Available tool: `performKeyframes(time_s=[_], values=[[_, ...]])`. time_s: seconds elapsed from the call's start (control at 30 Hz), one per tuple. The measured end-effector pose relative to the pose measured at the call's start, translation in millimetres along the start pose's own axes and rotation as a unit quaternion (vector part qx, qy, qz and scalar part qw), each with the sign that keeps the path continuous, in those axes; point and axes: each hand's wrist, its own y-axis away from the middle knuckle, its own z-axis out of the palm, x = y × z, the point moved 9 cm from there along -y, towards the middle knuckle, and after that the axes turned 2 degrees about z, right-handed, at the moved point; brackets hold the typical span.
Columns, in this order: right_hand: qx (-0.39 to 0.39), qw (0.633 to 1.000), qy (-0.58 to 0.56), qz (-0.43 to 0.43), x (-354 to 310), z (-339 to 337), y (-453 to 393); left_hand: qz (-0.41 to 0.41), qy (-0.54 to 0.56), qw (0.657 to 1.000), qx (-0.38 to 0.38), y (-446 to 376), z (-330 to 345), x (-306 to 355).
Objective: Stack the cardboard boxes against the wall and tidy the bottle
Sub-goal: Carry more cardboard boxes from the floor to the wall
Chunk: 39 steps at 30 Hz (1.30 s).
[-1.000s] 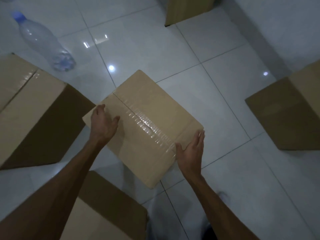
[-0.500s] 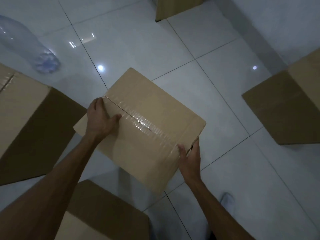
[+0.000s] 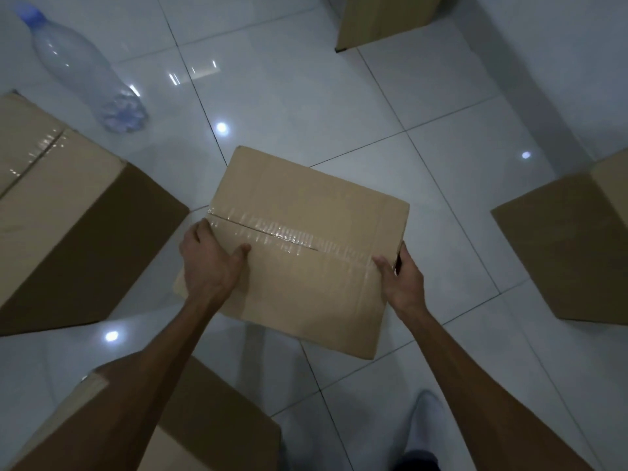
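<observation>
A taped cardboard box (image 3: 306, 212) is held above the white tiled floor at the centre. My left hand (image 3: 212, 258) grips its left edge, thumb on top by the tape seam. My right hand (image 3: 402, 282) holds the right edge, fingers wrapped down the side. A clear plastic bottle (image 3: 81, 68) with a blue cap lies on its side on the floor at the upper left. More cardboard boxes stand around: a large one (image 3: 68, 212) at left, one (image 3: 574, 246) at right, one (image 3: 384, 18) at the top, one (image 3: 210, 419) under my left forearm.
The white wall (image 3: 560, 62) runs along the upper right, with the top box and the right box close to it. Glossy floor tiles (image 3: 306, 96) lie between the boxes. A light-coloured shoe (image 3: 426, 426) shows at the bottom.
The held box has turned so its long edges sit squarer to me and it has come a little nearer. The view has shifted, bringing the whole bottle back into sight.
</observation>
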Motion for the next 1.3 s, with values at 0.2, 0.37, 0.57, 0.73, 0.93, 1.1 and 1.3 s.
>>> performKeyframes(time_s=[0.2, 0.37, 0.57, 0.73, 0.93, 1.1, 1.3], values=[[0.008, 1.0, 0.013, 0.024, -4, -15, -14, -0.056, -0.023, 0.998, 0.028, 30, 6, -4], [0.045, 0.997, 0.026, 0.064, 7, -26, -14, -0.112, 0.001, 0.994, 0.014, 66, 18, -9], [0.053, 0.991, 0.028, 0.119, 23, -31, -11, -0.137, 0.115, 0.983, -0.03, 65, 21, -24], [0.032, 0.993, 0.029, 0.111, 18, -29, -9, -0.162, 0.153, 0.974, -0.03, 62, 20, -21], [0.034, 0.993, 0.019, 0.113, 3, -66, -16, -0.152, 0.146, 0.977, -0.024, 66, 17, 16], [0.04, 0.993, 0.01, 0.112, -29, -121, -35, -0.133, 0.152, 0.979, -0.025, 60, 10, 85], [0.054, 0.994, -0.021, 0.098, -82, -203, -65, -0.094, 0.152, 0.983, -0.03, 36, -3, 193]])
